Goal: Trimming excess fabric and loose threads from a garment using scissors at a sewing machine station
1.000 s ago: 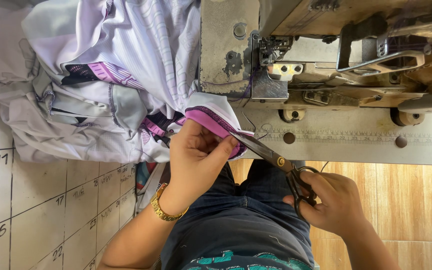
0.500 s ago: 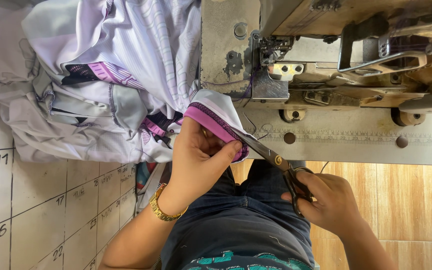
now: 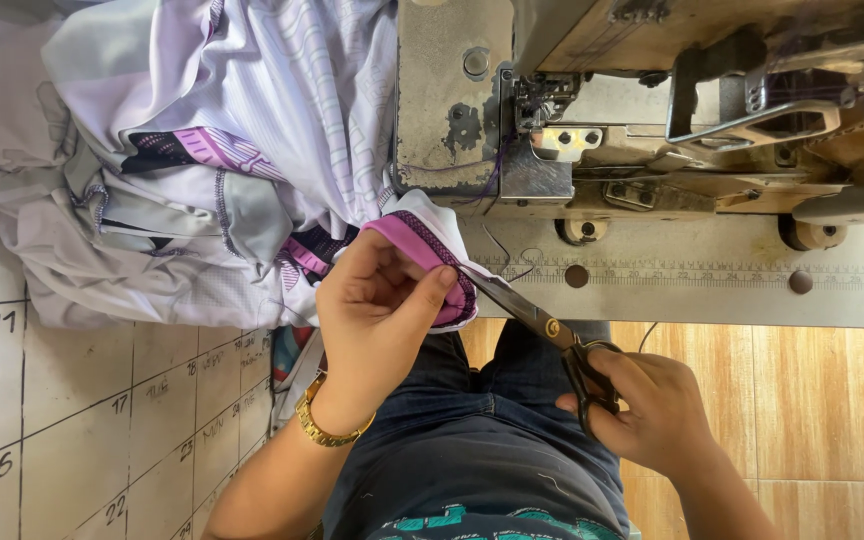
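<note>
My left hand (image 3: 377, 320) pinches the pink and purple trimmed edge of a white garment (image 3: 422, 245) at the front edge of the sewing table. My right hand (image 3: 657, 410) grips the black handles of a pair of scissors (image 3: 537, 325). The blades point up and left, and their tips meet the garment's edge right beside my left thumb. A gold bracelet (image 3: 327, 428) sits on my left wrist. The rest of the white and purple garment (image 3: 202, 170) lies bunched on the table to the left.
An industrial sewing machine (image 3: 602, 120) fills the top right, with loose thread hanging near its needle area. A grey table edge with a ruler strip (image 3: 712, 275) runs below it. A white surface with a ruled grid (image 3: 72, 400) lies at lower left; tan floor tiles at lower right.
My left hand has shifted its pinch on the trimmed edge, and the scissor tips have moved closer in against the fabric. The garment pile and the machine stay still.
</note>
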